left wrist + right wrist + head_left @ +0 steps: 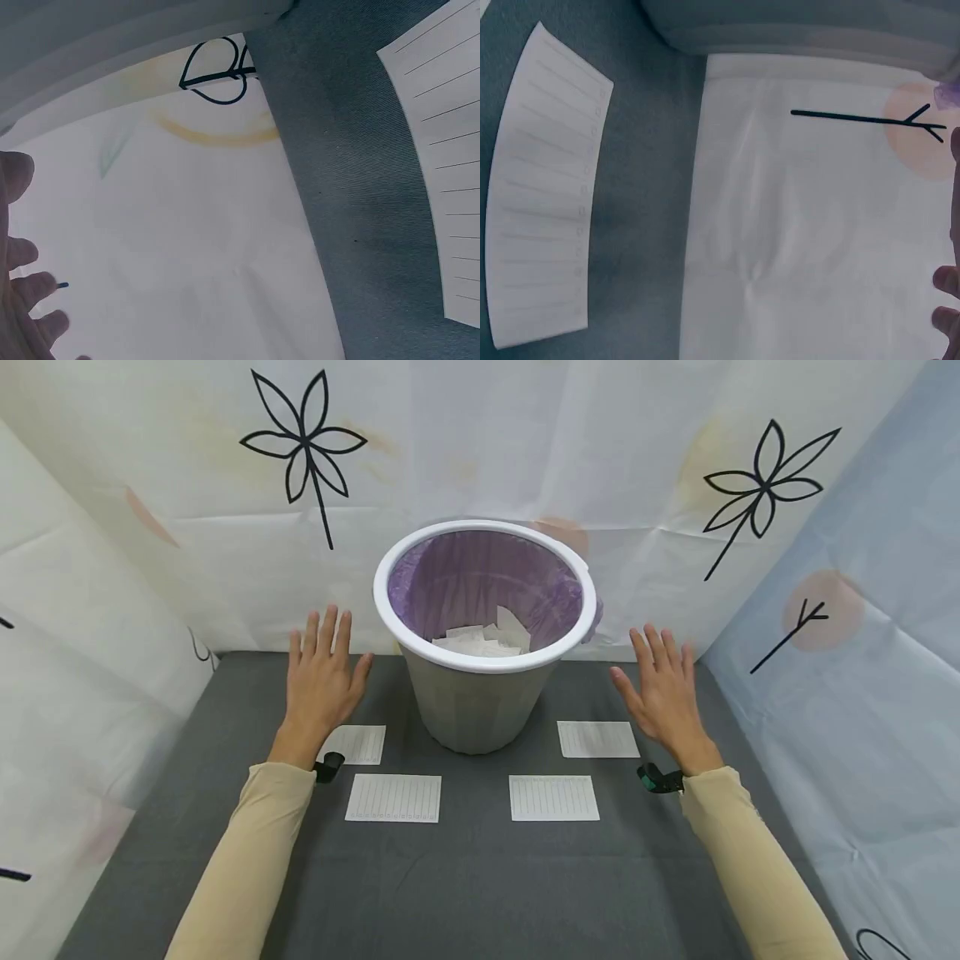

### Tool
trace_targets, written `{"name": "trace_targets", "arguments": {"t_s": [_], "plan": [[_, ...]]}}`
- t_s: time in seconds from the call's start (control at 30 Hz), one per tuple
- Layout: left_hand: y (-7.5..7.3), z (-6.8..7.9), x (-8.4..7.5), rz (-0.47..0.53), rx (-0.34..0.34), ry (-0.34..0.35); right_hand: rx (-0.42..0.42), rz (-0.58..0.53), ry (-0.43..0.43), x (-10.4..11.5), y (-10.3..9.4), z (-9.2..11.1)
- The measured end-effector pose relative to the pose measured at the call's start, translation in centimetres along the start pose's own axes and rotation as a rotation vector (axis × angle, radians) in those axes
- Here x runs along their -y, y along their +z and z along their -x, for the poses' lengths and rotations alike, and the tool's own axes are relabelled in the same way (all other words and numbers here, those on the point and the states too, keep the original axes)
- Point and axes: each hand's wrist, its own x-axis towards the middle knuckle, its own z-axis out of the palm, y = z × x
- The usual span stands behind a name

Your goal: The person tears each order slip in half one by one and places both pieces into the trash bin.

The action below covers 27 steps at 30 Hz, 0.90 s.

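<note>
A light grey bin [483,702] with a white rim and a purple liner [487,572] stands at the back middle of the dark table. White paper pieces [483,643] lie inside it. To its left my left hand [318,681] is held up with straight fingers and holds nothing. My right hand [663,689] mirrors it on the right, fingers straight. Beside the left wrist lies a lined paper sheet [360,744], partly covered by that wrist. Another sheet [597,739] lies by the right wrist. Two more lined sheets, a left one [393,798] and a right one [554,798], lie nearer the front.
White cloth walls [465,460] with black flower drawings rise behind the table and at the left, and a bluish cloth [847,635] closes the right side. Each wrist carries a dark strap, such as the right strap [660,778]. Dark tabletop [472,893] stretches in front.
</note>
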Motion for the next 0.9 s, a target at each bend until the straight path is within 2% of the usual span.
{"name": "trace_targets", "arguments": {"t_s": [0.17,0.3,0.43,0.6,0.77,0.9], "plan": [[0.5,1.1,-0.2,0.117,-0.091,0.042,-0.085,-0.077,-0.049,0.9,0.8,1.0],[0.9,2.5,-0.2,0.242,-0.074,0.032,-0.059,-0.182,0.010,2.0,1.4,2.1],[1.4,4.3,-0.3,0.386,-0.003,0.018,-0.022,-0.311,0.075,3.3,2.3,3.4],[2.2,6.4,-0.4,0.525,0.119,0.021,-0.019,-0.427,0.095,5.4,3.9,4.8],[3.5,8.5,-0.1,0.551,0.253,0.011,0.047,-0.532,0.115,8.0,5.8,6.1],[4.1,10.0,0.0,0.536,0.329,0.004,0.118,-0.587,0.105,10.3,7.4,7.1]]}}
